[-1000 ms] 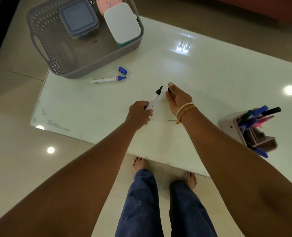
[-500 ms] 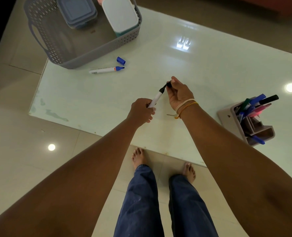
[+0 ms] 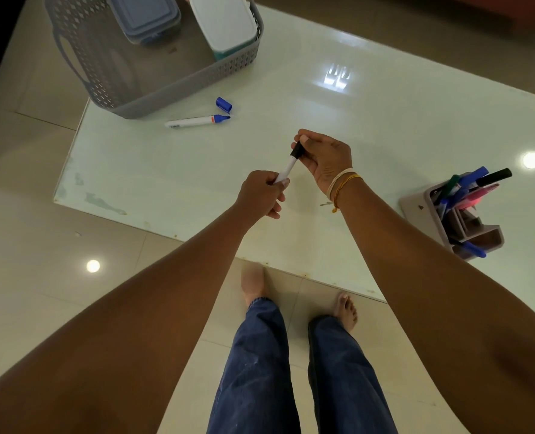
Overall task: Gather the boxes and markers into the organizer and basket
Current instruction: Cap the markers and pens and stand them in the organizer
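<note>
Left hand [image 3: 261, 195] was closed round the white barrel of the black marker [image 3: 289, 166], low on the shaft, while my right hand [image 3: 325, 158] pinched its black cap [image 3: 297, 149] at the upper end between thumb and fingertips. Both hands held the pen clear above the glossy white table [image 3: 385, 126], roughly mid-table and toward the near edge. I could not tell whether the cap was fully seated or only started on the tip.

I judged the marker light and stiff, a smooth plastic tube that could slip in a loose pinch, so the barrel grip near its middle looked right, with the cap taken by its sides and pushed straight along the axis. It seemed unlikely to break, though an uncapped tip would mark the tabletop.

To the far left, the blue marker [image 3: 197, 121] lay flat and uncapped, its blue cap [image 3: 223, 104] just beside the tip, both near the grey basket [image 3: 178, 98], which overhung the table's far-left corner with the boxes [image 3: 222, 23] inside. That small loose cap would be fiddly; I would pick it by its sides. On the right, the organizer [image 3: 416, 211] held several markers, leaning out.
</note>
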Tool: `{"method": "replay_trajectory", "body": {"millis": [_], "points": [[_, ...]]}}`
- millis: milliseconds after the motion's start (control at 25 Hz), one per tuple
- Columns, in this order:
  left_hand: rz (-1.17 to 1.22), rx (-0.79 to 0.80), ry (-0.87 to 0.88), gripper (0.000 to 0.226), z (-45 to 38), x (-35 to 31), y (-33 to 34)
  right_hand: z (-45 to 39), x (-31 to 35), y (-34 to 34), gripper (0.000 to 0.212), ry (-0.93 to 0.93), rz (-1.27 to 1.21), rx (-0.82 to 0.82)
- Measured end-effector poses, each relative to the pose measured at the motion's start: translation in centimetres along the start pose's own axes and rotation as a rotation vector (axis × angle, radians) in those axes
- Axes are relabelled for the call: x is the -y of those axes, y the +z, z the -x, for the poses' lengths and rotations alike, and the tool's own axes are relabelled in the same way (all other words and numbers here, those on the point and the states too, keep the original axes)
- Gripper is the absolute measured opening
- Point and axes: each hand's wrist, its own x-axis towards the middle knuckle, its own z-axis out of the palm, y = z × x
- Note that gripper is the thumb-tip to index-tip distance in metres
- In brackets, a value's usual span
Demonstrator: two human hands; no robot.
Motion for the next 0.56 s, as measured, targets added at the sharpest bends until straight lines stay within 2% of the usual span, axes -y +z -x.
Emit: {"method": "replay_trajectory", "body": {"millis": [160, 320, 440, 560], "points": [[0.193, 0.014, -0.171, 0.036, 1.2, -0.9, 1.0, 0.9, -0.4, 0.4, 0.015, -0.004, 0.079, 0.027], [0.376, 0.097, -0.308, 0.038, 2.1, -1.5, 2.0, 1.7, -0.6, 0.4, 0.012, 0.025, 0.122, 0.005], [0.472, 0.142, -0.32, 0.037, 2.4, -1.2, 2.6, 1.9, -0.1, 0.3, 0.012, 0.04, 0.163, 0.013], [0.382, 0.118, -0.219, 0.037, 3.1, -0.2, 3.4, 2.8, 0.0, -0.6, 0.014, 0.04, 0.194, 0.081]]}}
